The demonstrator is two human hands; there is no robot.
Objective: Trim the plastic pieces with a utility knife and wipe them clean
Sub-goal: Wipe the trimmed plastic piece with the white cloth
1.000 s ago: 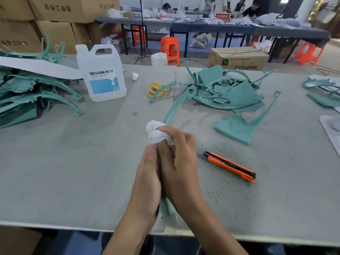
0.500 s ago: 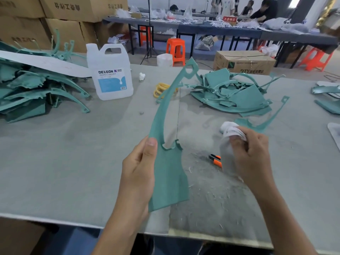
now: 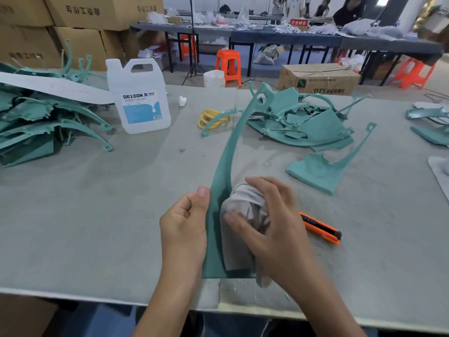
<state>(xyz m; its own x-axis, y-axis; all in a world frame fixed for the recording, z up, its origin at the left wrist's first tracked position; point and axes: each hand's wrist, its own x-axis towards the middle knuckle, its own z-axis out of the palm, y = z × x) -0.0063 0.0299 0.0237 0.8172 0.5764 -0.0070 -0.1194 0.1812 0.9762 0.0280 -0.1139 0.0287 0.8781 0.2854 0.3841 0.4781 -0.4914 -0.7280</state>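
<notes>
My left hand [image 3: 184, 224] grips the left edge of a long teal plastic piece [image 3: 227, 152], holding it upright over the near part of the table. Its narrow arm curves up to a holed tip. My right hand [image 3: 269, 229] holds a bunched white cloth [image 3: 245, 203] and presses it against the wide lower part of the piece. An orange and black utility knife [image 3: 322, 228] lies on the table just right of my right hand, touched by neither hand.
A clear DEXCON jug [image 3: 139, 98] stands back left beside a pile of teal pieces [image 3: 36, 122]. More teal pieces [image 3: 306, 122] are heaped back right, one lone piece [image 3: 323, 171] nearer. Yellow rings [image 3: 211, 119] lie mid-table. Plastic shavings scatter near the table's front edge [image 3: 97, 296].
A second ago both hands were clasped over the cloth and piece. The right hand then swung out to the right with the cloth, and now has it back on the piece's lower part.
</notes>
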